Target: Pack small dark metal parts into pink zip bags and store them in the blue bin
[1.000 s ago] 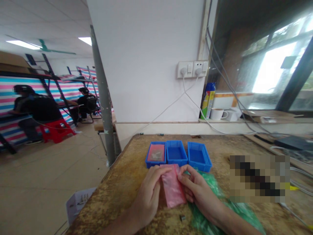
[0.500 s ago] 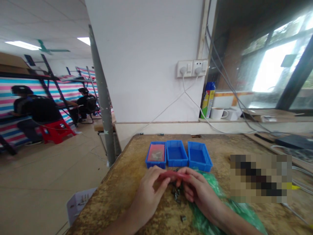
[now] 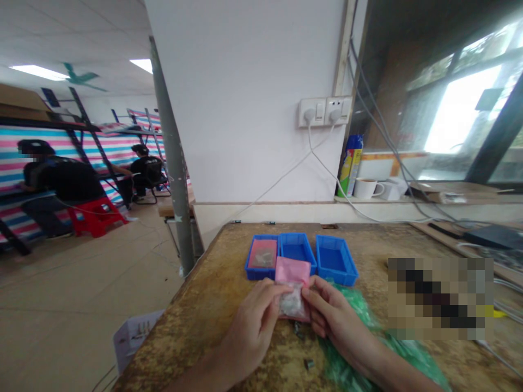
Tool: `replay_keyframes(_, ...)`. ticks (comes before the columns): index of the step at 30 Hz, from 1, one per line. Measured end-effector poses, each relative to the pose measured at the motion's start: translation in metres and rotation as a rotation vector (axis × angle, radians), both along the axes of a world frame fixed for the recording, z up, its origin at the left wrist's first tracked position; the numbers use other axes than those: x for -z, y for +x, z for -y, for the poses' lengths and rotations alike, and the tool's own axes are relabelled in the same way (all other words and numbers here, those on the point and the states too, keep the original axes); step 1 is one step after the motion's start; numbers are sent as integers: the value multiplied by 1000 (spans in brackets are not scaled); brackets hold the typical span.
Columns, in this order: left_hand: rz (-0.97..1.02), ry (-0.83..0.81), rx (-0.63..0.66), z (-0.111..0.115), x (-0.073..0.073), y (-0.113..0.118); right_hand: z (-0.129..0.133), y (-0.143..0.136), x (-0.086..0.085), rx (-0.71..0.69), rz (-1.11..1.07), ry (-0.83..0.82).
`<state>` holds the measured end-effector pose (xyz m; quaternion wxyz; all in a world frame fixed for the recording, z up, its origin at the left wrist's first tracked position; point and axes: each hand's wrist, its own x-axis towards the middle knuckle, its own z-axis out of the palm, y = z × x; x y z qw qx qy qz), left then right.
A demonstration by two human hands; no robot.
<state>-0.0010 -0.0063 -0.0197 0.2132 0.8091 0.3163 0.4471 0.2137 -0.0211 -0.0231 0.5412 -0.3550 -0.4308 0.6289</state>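
Between my two hands is a small pink plastic bag [image 3: 293, 269] with a clear lower part; pale contents show through it. My left hand [image 3: 255, 316] pinches its left side, and my right hand [image 3: 329, 307] grips the right edge. Just beyond stand blue trays: the left tray [image 3: 261, 275] carries another pink bag [image 3: 263, 253], and the middle tray [image 3: 295, 250] is partly covered by the held bag. Farther right is a third blue tray [image 3: 337, 261]. Small metal parts [image 3: 299, 330] lie below the bag, with one more piece [image 3: 309, 363] nearer me.
Green plastic film [image 3: 355, 305] spreads beneath and beside my right forearm on the worn wooden table [image 3: 196, 326]. Cables and a blurred-out dark object [image 3: 439, 296] lie to the right. A mug [image 3: 365, 188] and spray can [image 3: 350, 166] stand on the ledge. Two people sit at the far left.
The pink bag, seen nearly edge-on before, has been tilted up so its face and contents show. My hands remain on its two sides, and the view has shifted slightly.
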Motion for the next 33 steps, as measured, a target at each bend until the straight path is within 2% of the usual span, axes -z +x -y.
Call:
replay_keyframes(3, -2, 0, 70, 2, -8, -1, 1, -1, -5, 18, -23, -11)
replay_keyframes(5, 10, 19, 71, 1, -9, -1, 2, -1, -5, 39, -32, -10)
replay_keyframes(13, 2, 84, -41, -1, -8, 3, 2, 1, -4, 11, 25, 47)
replay_keyframes(19, 35, 114, -158, -4, -6, 2, 0, 0, -2, 11, 5, -12)
replay_keyframes(27, 56, 46, -134, -3, -6, 2, 3, 1, -5, -41, 93, 63)
replay_keyframes(33, -22, 64, -103, -1, -11, 1, 4, 0, -9, -45, 45, -20)
